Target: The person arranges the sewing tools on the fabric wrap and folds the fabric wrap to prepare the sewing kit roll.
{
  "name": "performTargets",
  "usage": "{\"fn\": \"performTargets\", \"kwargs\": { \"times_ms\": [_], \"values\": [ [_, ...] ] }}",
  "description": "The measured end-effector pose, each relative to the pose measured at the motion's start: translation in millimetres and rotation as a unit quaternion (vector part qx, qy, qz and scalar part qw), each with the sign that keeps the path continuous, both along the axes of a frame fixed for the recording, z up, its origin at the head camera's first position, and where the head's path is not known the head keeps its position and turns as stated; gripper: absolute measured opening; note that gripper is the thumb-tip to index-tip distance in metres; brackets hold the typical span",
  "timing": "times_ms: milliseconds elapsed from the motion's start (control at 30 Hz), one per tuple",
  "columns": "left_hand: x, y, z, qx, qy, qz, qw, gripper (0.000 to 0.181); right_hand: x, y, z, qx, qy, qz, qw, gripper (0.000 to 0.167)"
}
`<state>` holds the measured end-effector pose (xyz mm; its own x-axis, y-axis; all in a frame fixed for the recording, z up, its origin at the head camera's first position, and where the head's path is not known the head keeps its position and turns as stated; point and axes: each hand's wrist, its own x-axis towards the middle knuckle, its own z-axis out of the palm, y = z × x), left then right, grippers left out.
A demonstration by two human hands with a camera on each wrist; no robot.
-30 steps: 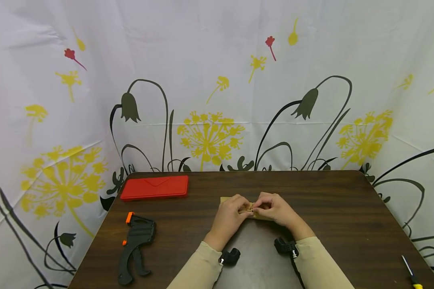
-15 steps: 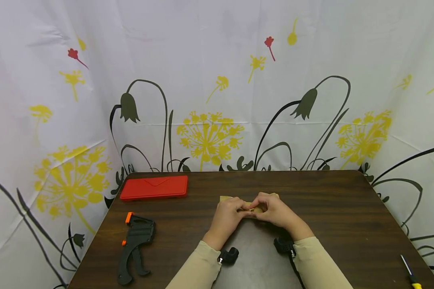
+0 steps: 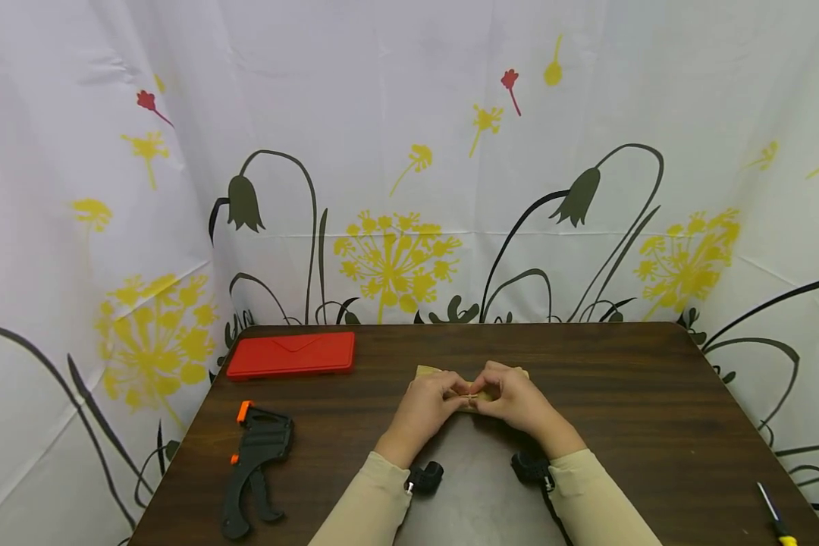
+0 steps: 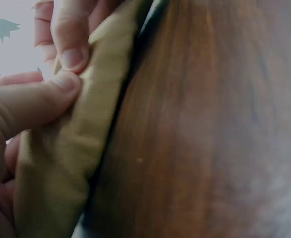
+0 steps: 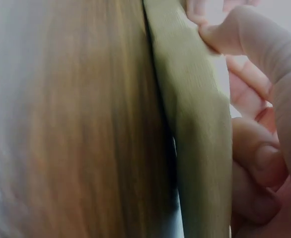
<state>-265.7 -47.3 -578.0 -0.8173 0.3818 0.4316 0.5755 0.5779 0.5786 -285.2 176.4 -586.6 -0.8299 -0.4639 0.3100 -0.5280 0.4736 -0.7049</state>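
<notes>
Above the far middle of the table, both hands hold a tan, creased, paper-like piece [image 3: 428, 371], whose exact kind I cannot tell. My left hand [image 3: 426, 406] pinches its upper edge; in the left wrist view the thumb [image 4: 61, 89] and the tip of another finger meet there on the tan piece [image 4: 71, 163]. Close beside it, my right hand [image 3: 515, 402] pinches the same edge, its fingertips almost touching the left ones. Fine ribs run along the tan piece [image 5: 200, 99] in the right wrist view. The hands hide its middle in the head view.
A red case [image 3: 292, 354] lies at the table's far left. A dark grey trigger clamp [image 3: 262, 447] with orange ends lies nearer on the left. At the right edge is a screwdriver [image 3: 776, 517] with a yellow and black handle. A flower-printed curtain [image 3: 409, 152] hangs behind.
The right fingers have moved left along the tan piece to meet the left fingertips. Both forearms have shifted slightly left. Both hands keep hold of the piece.
</notes>
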Motion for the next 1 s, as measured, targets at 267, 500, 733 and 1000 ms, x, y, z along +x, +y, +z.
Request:
{"fn": "performTargets", "kwargs": {
  "times_ms": [267, 500, 733, 1000],
  "values": [
    [3.0, 3.6, 1.2, -0.003, 0.053, 0.014, 0.9985, 0.02, 2.9, -3, 5.8, 0.021, 0.048, -0.004, 0.9986, 0.022],
    [1.2, 1.4, 7.1, -0.047, 0.059, 0.032, 0.9966, 0.018, 0.4, -3, 4.3, 0.027, 0.076, -0.01, 0.9967, 0.021],
    [-1.5, -11.2, 13.4, -0.109, 0.025, 0.043, 0.9928, 0.02, 1.3, 9, 12.5, 0.094, 0.046, -0.038, 0.9938, 0.027],
    [-1.2, -19.6, 14.4, -0.145, 0.002, 0.07, 0.987, 0.018, 1.3, 22, 14.0, 0.138, 0.014, -0.025, 0.9901, 0.025]
  ]
}}
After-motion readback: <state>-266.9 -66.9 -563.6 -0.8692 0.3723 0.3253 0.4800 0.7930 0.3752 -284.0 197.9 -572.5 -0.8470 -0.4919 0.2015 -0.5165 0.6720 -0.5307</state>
